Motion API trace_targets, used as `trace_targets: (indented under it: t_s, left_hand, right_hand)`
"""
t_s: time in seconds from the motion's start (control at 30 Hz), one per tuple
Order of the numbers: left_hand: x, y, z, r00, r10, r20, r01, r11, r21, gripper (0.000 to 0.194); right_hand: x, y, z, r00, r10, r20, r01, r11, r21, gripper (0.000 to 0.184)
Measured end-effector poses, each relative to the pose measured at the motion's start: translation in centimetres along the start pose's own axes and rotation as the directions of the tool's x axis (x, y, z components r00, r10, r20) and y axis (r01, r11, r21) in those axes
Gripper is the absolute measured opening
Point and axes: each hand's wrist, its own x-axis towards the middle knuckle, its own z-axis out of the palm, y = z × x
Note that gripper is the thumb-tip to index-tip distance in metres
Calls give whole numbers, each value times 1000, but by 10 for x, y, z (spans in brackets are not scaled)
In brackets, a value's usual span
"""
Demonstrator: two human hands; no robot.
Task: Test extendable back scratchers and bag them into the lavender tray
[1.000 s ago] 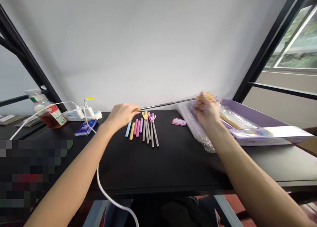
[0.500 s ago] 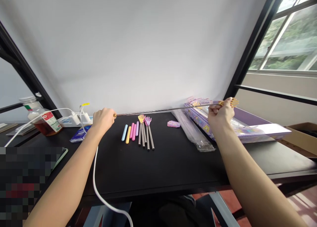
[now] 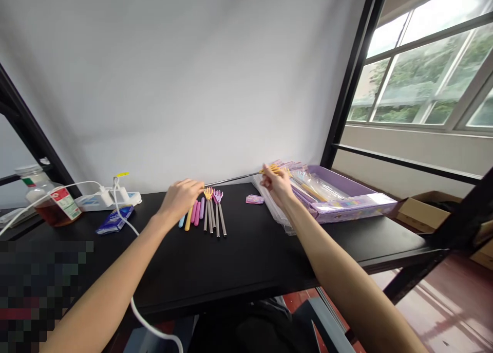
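Observation:
My left hand (image 3: 181, 199) is shut on the near end of a telescopic metal back scratcher (image 3: 231, 179), just above and behind a row of pastel plastic sticks (image 3: 192, 214). My right hand (image 3: 277, 184) grips the same shaft close to its yellow claw head (image 3: 274, 168). The shaft runs level between my hands, above the black table (image 3: 239, 260). Two more back scratchers, with a yellow claw (image 3: 208, 193) and a pink claw (image 3: 217, 196), lie beside the sticks with their metal shafts pointing toward me.
A small pink box (image 3: 254, 199) and a clear plastic sleeve (image 3: 270, 209) lie near my right hand. Behind them stands a lilac tray (image 3: 339, 203). At the left are a bottle of brown liquid (image 3: 56, 211), a power strip (image 3: 108, 200), a blue packet (image 3: 114, 220) and a white cable (image 3: 127, 229).
My hands have moved closer together and the visible shaft is much shorter, pushed in from its long extent. The view has swung, shifting the table contents left and smaller.

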Motion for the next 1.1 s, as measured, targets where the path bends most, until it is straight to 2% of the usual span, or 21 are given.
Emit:
trace_targets:
  t_s: [0.03,0.1,0.17,0.2,0.3,0.43,0.53,0.63,0.73,0.77,0.8,0.83,0.87,0.9,0.97,1.0,1.1]
  left_hand:
    - [1,9,1,997,55,-61,-55,998,0,26]
    - [2,22,3,976,166,-139,-166,986,6,25]
    - [3,29,6,954,241,-177,-243,970,10,23]
    - [3,30,7,949,257,-183,-260,966,8,22]
    - [5,30,8,963,223,-153,-230,973,-28,23]
    - [8,30,2,995,99,-26,-101,988,-118,32]
    - [11,29,-5,997,14,76,4,972,-235,35]
    - [13,18,-13,984,-57,169,113,933,-341,37]
    - [6,-13,-18,959,-77,273,186,897,-400,39]
    - [2,-27,-18,947,-82,309,210,888,-409,38]
    - [-4,-43,-19,932,-110,346,249,889,-386,38]
    - [-10,-58,-19,914,-154,376,293,890,-348,36]
    - [-16,-72,-19,890,-220,400,359,878,-315,33]
    - [-21,-84,-19,866,-292,405,428,852,-302,33]
    - [-29,-99,-19,833,-404,377,509,828,-238,33]
    - [-31,-103,-18,832,-441,336,523,826,-211,32]
    - [-33,-104,-15,874,-424,238,478,837,-265,29]
  right_hand:
    - [-8,5,10,994,4,108,6,996,-93,46]
    - [-24,14,25,947,60,316,37,956,-290,44]
    - [-34,19,33,897,123,424,59,919,-391,43]
    - [-37,21,35,888,142,438,49,917,-397,43]
    - [-34,25,33,897,166,409,-9,933,-360,45]
    - [-24,24,29,919,167,356,-51,948,-313,47]
    - [-22,20,33,939,137,315,-57,966,-251,46]
    - [-15,13,33,975,99,197,-67,985,-161,46]
    - [2,-3,11,994,76,-78,-79,997,-25,43]
    - [9,-10,-2,971,55,-232,-50,998,29,43]
    - [16,-18,-16,912,6,-410,24,997,68,42]
    - [22,-26,-31,802,-51,-595,115,991,71,43]
    - [26,-33,-46,672,-95,-734,194,980,51,44]
    - [29,-39,-59,601,-95,-794,230,971,57,42]
    - [31,-47,-76,556,-62,-829,254,962,99,36]
    - [31,-48,-81,558,-47,-829,260,958,121,34]
    - [28,-45,-81,584,-59,-810,273,954,127,34]
